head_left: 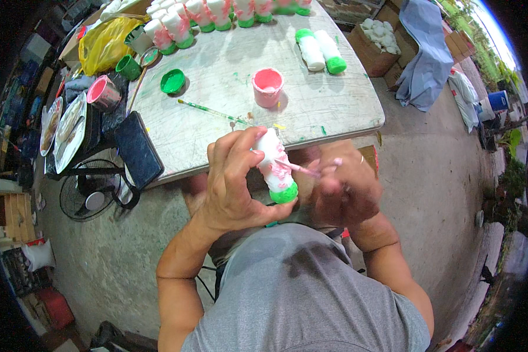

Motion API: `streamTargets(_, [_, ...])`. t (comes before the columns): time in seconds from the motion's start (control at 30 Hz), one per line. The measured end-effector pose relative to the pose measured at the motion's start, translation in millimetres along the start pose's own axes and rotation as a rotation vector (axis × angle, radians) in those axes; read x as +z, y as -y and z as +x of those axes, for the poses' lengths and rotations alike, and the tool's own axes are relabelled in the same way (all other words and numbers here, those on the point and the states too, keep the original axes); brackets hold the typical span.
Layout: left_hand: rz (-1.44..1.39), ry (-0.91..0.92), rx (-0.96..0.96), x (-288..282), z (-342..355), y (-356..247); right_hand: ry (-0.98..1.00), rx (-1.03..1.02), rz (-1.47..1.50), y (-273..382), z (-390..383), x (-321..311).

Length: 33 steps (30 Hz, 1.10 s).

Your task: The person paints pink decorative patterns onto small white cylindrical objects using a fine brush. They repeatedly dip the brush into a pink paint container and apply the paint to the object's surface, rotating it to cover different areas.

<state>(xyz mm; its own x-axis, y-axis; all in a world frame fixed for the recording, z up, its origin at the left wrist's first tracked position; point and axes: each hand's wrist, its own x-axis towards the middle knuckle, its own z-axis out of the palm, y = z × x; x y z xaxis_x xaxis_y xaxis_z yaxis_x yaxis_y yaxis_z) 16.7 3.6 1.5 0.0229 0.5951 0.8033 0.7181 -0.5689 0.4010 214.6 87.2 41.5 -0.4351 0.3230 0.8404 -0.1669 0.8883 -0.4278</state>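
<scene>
My left hand (229, 176) grips a white cylindrical piece (271, 154) by its ends, its green-painted end pointing down and pink-painted raised shapes on its side. My right hand (343, 185), blurred, holds a small paintbrush (297, 168) whose pink bristles touch those raised shapes. Beyond the hands, a cup of pink paint (267, 92) stands on the white table (334, 105), with a green-speckled brush (208, 111) lying left of it and a small pot of green paint (173, 81) behind that.
Rows of pink-and-green painted pieces (199, 14) stand along the back; two white-and-green ones (325, 50) lie at right. The left side holds a yellow bag (105, 44), another pink cup (102, 94), plates (70, 132), a dark tablet (138, 149) and a fan (88, 190) below. Boxes (372, 50) sit beyond the table.
</scene>
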Motion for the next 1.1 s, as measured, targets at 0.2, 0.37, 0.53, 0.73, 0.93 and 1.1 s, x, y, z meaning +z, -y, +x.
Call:
streamTargets(0.2, [0.001,0.046,-0.049,-2.5,0.4,-4.2,-0.345,0.203,0.234,-15.4,-4.9,22.1])
streamTargets(0.37, [-0.031,0.039,-0.064,-3.7,1.6,-3.9,-0.332,0.166,0.150,-16.3,-5.2,20.5])
streamTargets(0.53, [-0.031,0.039,-0.059,-2.9,1.2,-2.9,-0.345,0.171,0.235,-14.8,-6.8,23.2])
streamTargets(0.73, [-0.051,0.044,-0.072,-4.4,2.1,-4.4,-0.313,0.147,0.166,-18.5,-9.3,25.2])
streamTargets(0.93, [-0.044,0.056,-0.077,-4.8,2.1,-4.5,-0.303,0.152,0.222,-15.9,-7.2,23.8])
streamTargets(1.1, [-0.067,0.041,-0.083,-4.8,1.5,-3.5,-0.438,0.284,0.350,-21.7,-11.6,25.1])
